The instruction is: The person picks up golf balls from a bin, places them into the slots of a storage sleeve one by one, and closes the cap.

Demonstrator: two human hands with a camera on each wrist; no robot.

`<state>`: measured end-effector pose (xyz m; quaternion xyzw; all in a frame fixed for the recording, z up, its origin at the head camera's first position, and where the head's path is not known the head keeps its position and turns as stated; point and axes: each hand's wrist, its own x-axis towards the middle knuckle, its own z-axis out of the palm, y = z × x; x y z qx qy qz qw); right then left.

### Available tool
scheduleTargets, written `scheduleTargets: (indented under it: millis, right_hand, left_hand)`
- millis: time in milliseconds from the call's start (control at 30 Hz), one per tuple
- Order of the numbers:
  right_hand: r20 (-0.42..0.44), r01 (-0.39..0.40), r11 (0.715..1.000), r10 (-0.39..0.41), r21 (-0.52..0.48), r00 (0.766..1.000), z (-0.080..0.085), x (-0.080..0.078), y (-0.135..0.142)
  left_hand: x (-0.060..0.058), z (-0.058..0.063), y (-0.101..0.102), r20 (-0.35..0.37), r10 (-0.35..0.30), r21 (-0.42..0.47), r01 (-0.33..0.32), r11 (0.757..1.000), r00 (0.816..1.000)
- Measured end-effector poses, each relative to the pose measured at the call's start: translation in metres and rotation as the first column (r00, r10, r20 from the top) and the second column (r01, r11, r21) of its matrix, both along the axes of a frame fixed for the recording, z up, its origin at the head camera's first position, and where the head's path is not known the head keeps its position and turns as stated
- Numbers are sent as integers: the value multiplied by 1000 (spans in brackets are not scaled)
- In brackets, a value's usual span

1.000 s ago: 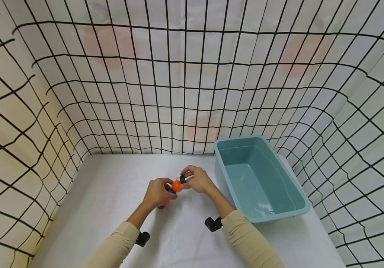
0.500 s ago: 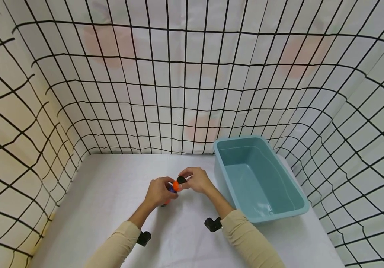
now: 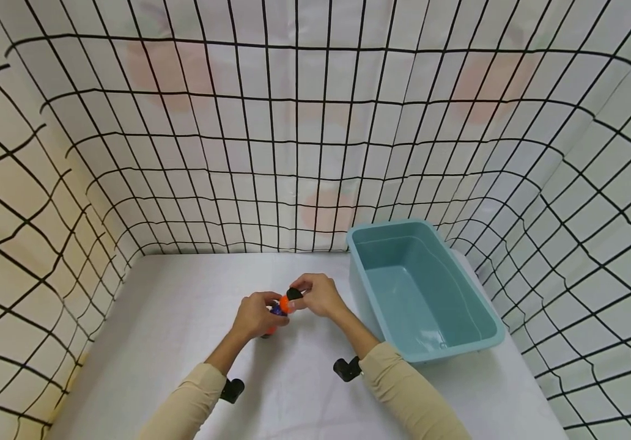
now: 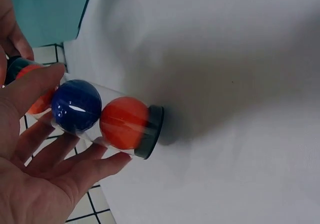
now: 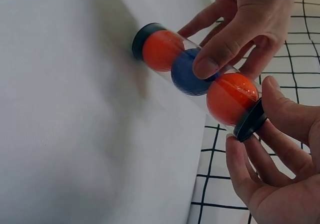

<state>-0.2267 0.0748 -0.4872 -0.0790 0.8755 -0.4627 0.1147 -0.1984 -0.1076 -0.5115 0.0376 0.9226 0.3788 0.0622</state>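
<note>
A clear tube (image 4: 111, 94) holds a row of balls: an orange ball (image 5: 163, 51), a blue ball (image 5: 192, 72) and a second orange ball (image 5: 232, 99). A black cap (image 4: 150, 132) closes the tube's lower end. My left hand (image 3: 255, 315) grips the tube round its middle, thumb on one side and fingers on the other. At the upper end, my right hand (image 3: 319, 295) pinches another black cap (image 5: 251, 120) between thumb and fingers. That cap sits tilted against the tube's end; the frames do not show whether it is fully seated.
A teal plastic tub (image 3: 364, 287) stands on the right of the white-covered table (image 3: 183, 293). Black netting (image 3: 238, 140) surrounds the table at the back and both sides. A black wrist camera (image 3: 232, 390) is worn on each forearm.
My right hand has turned the upper black cap and brought it closer to the nearest orange ball. My left hand keeps its grip on the tube. The head view has shifted slightly.
</note>
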Motion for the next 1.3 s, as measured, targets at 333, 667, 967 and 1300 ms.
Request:
scheduleTargets:
  millis: [333,667,967,1300]
  right_hand:
    - [23,15,999,-14,-38,1000,-2,0,-2]
    - [14,25,999,-24,-26,1000,3,2,-6]
    - [-29,19,1000,-18,22,999,9,2,-13]
    - [-22,17,998,-16,53,1000,13,0,-17]
  left_hand:
    - [0,-1,-4,14,-2,33,1,999,1000]
    - [3,-5,-7,-21,13,46,-12,999,1000]
    - [3,-6,-8,7,37,79,-37,996,999]
    - [2,-5,-8,19,50,106,-52,993,999]
